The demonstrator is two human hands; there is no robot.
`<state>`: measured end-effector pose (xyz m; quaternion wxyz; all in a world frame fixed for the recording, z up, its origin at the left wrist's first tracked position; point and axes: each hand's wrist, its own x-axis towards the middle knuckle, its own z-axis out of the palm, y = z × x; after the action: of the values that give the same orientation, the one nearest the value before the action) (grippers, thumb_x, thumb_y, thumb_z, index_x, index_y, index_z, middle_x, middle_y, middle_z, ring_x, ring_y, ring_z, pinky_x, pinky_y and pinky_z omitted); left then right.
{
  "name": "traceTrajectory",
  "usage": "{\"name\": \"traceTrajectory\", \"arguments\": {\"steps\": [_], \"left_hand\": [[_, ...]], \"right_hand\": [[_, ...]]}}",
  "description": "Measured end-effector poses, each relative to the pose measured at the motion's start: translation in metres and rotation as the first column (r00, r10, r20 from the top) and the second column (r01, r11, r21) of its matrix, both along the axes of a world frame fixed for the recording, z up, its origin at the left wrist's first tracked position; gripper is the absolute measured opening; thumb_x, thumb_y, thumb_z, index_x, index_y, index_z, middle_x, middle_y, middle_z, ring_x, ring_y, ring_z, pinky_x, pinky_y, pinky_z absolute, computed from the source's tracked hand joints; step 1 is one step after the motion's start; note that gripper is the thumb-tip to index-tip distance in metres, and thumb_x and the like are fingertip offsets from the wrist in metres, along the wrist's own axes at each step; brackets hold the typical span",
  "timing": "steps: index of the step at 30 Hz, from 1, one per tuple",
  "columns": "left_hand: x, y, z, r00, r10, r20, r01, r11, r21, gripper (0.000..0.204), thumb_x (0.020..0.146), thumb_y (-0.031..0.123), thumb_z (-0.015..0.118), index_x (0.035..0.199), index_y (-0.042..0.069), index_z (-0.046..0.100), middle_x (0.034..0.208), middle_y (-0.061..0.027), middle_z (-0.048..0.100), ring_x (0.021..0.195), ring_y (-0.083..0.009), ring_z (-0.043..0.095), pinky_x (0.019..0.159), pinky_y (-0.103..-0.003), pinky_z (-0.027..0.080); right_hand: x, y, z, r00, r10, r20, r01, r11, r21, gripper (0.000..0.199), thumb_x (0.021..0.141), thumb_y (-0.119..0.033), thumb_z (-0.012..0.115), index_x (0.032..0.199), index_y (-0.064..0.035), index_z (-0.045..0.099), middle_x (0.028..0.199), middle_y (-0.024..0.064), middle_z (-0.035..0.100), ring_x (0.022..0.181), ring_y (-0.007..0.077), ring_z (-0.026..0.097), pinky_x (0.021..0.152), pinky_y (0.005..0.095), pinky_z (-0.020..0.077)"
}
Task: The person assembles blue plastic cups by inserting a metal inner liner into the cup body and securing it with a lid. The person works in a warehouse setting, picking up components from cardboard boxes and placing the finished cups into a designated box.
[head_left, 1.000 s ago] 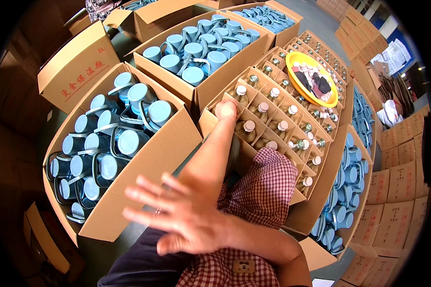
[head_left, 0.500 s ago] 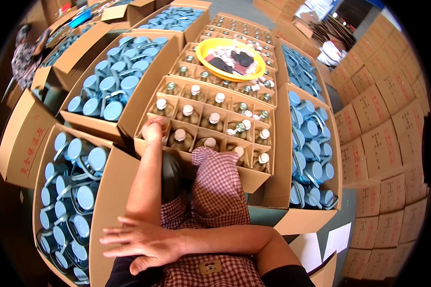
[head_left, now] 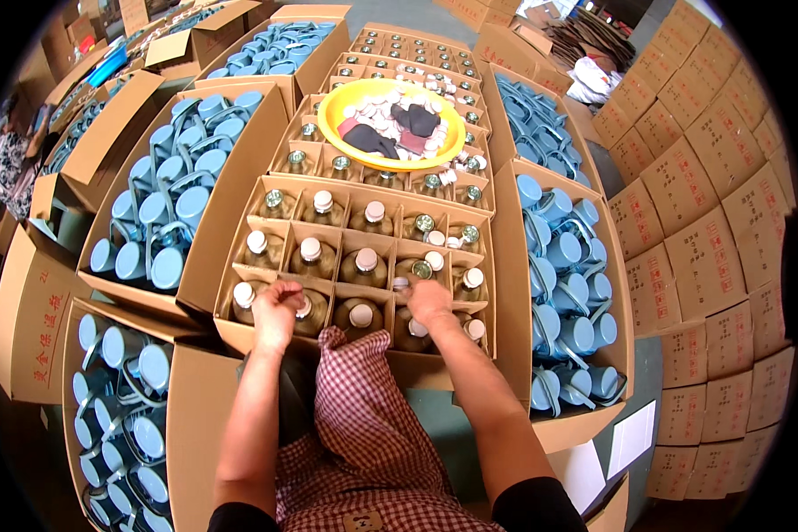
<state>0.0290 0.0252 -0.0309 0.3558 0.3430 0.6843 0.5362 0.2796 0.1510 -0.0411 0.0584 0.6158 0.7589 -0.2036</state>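
Observation:
A divided cardboard box in front of me holds glass bottles, most topped with white caps. My left hand is over the box's near left cells, between a white-capped bottle and its neighbour. Its fingers are pinched together, and whatever they hold is hidden. Over the near right cells, my right hand is closed, with a white cap at its fingertips. Just beyond it, an uncapped glass bottle shows its open neck. Another loose-looking white cap is beside that neck.
A yellow basin of white caps and dark cloths rests on the boxes behind. Boxes of blue handled cups stand left, and another box of blue cups stands right. Stacked cartons line the far right. A person is at far left.
My right hand has left my left forearm and reached out to the near right bottles. My left hand has moved from the box's left edge onto the near left bottles. The view has shifted.

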Motion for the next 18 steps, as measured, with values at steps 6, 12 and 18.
{"name": "traceTrajectory", "arguments": {"steps": [6, 12, 18], "left_hand": [[0.032, 0.020, 0.015, 0.985, -0.168, 0.042, 0.168, 0.986, -0.004, 0.020, 0.082, -0.007, 0.053, 0.099, -0.003, 0.062, 0.085, -0.0063, 0.065, 0.072, -0.0124, 0.061, 0.068, -0.024, 0.049], [0.059, 0.038, 0.023, 0.850, -0.182, 0.495, 0.185, 0.982, 0.043, 0.029, 0.087, 0.002, 0.057, 0.116, 0.000, 0.056, 0.099, -0.0090, 0.063, 0.079, -0.0149, 0.062, 0.066, -0.024, 0.050], [0.065, 0.041, 0.027, 0.812, -0.220, 0.541, 0.232, 0.971, 0.047, 0.033, 0.090, 0.010, 0.058, 0.121, 0.001, 0.055, 0.096, -0.0051, 0.061, 0.075, -0.0127, 0.061, 0.059, -0.023, 0.052]], "right_hand": [[0.009, 0.030, -0.047, 0.828, -0.180, -0.531, 0.058, 0.969, -0.238, 0.037, 0.078, -0.022, 0.072, 0.113, -0.0134, 0.060, 0.102, 0.0146, 0.066, 0.098, 0.0296, 0.062, 0.084, 0.0357, 0.0469], [-0.009, -0.009, -0.010, 0.321, -0.306, -0.896, 0.195, 0.948, -0.253, 0.026, 0.083, 0.002, 0.064, 0.107, -0.0049, 0.056, 0.085, 0.0050, 0.063, 0.077, 0.0109, 0.058, 0.070, 0.0241, 0.0479], [-0.039, -0.043, 0.050, 0.358, -0.154, -0.921, -0.151, 0.964, -0.220, 0.039, 0.085, -0.001, 0.063, 0.122, -0.0053, 0.052, 0.100, 0.0090, 0.066, 0.088, 0.0128, 0.062, 0.073, 0.0280, 0.0514]]}}
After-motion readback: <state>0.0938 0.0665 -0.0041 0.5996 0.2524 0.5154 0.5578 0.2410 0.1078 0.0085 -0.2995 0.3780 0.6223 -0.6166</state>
